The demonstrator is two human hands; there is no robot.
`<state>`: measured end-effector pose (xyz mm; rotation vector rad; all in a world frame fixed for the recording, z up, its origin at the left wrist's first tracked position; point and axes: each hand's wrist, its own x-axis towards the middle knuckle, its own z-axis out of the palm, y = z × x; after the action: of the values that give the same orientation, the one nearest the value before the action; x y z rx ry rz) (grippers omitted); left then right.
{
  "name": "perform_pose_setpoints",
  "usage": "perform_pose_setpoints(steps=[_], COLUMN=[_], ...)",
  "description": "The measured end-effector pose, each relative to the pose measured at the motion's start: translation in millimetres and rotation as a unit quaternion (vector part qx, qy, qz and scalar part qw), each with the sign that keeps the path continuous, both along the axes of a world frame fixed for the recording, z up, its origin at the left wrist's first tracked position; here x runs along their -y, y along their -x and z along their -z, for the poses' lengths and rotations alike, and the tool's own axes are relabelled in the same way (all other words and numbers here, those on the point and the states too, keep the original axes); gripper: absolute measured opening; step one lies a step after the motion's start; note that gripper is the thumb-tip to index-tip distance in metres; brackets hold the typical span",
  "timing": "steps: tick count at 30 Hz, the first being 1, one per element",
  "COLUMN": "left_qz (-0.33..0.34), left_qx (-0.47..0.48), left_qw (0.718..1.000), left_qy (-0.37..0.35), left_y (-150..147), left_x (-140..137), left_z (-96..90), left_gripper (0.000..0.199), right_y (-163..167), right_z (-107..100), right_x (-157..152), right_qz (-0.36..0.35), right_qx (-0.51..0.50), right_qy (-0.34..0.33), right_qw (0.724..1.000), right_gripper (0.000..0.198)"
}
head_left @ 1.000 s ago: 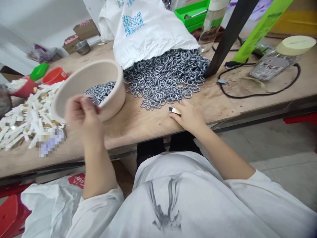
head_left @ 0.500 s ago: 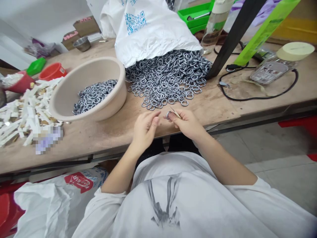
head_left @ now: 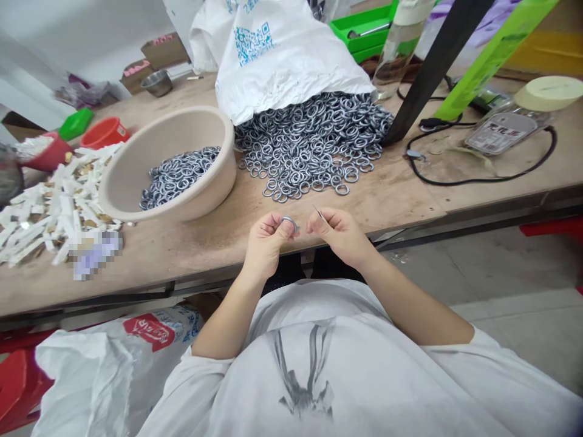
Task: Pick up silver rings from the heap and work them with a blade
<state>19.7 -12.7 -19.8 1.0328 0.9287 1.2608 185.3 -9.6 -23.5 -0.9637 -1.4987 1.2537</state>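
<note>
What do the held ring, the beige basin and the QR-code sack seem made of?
Held ring: possibly metal, from its grey sheen; maybe rubber. Beige basin: probably satiny plastic, given its thick, smooth rim. QR-code sack: likely matte plastic, visibly creased.

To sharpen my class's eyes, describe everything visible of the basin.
The basin is round, beige, plastic by its look, with a thick rim. It stands open side up on the bench, part-filled with grey rings heaped towards its right. White strips lie to its left. The left hand and right hand are clear of it.
</note>
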Motion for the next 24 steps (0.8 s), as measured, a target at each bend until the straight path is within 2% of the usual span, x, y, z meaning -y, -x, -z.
perform_pose_setpoints(steps=[3, 6, 10, 15, 20, 22, 24], left_qz=[0.035, 0.037, 0.021, 0.035, 0.045, 0.058, 0.080], left_qx=[0.005, -0.011, -0.054, -0.055, -0.044, -0.046, -0.056], left_qw=[0.999, 0.999, 0.998, 0.998, 0.998, 0.997, 0.995], left_qy=[0.025, 0.022, -0.004, -0.011, 0.020, 0.027, 0.024], left_y=[1.2, 0.9, -0.2, -2.0, -2.4, -2.0, -1.2], left_x=[3.8, 8.5, 12.3, 14.5, 18.0, 20.0, 21.6], left_z=[-2.2, -3.1, -2.5, -2.9, -2.2, -0.9, 0.3], left_gripper=[0.043, 0.042, 0.041, 0.043, 0.045, 0.046, 0.046], right_y=[-2.8, -2.1, -1.0, 1.0, 4.0, -1.9, -13.8], right_z=[-7.2, -13.4, -16.2, -16.7, -18.1, -14.5, -7.5], right_x=[8.0, 15.9, 20.5, 22.3, 23.1, 14.2, -1.7], right_qz=[-0.005, 0.012, 0.023, 0.016, 0.007, 0.035, 0.116], right_qx=[0.084, 0.175, 0.236, 0.258, 0.255, 0.257, 0.269], right_qy=[-0.090, -0.183, -0.239, -0.245, -0.227, -0.194, -0.138], right_qw=[0.992, 0.967, 0.942, 0.935, 0.940, 0.946, 0.946], right_gripper=[0.059, 0.053, 0.048, 0.048, 0.050, 0.051, 0.053])
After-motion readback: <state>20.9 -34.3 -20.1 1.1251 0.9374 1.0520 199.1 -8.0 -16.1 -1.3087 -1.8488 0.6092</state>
